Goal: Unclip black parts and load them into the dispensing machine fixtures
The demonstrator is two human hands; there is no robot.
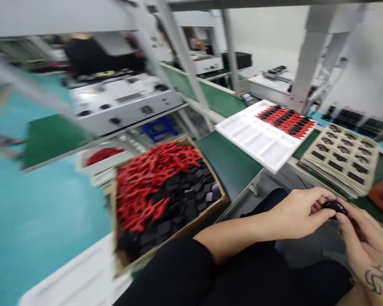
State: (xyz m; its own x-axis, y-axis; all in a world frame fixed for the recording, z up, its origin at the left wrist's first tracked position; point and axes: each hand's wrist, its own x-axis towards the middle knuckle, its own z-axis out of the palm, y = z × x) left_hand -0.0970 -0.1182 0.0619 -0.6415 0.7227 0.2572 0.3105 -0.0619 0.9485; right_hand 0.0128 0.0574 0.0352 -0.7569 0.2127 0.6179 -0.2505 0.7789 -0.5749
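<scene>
Glossy black piece pinched between your left hand and right hand

Your right hand bears dark curling marks; whether they form writing, you cannot tell. Marks on the white machine are too blurred to read. You hold the piece at your fingertips, left thumb and fingers nearly closed on one end, right on the other, just in front of the stack of beige trays and well apart from the cardboard box of red parts and black blocks. Your fingers cover its ends and underside. Your right forearm is cut off at the frame's edge, and blur softens the left side.
</scene>
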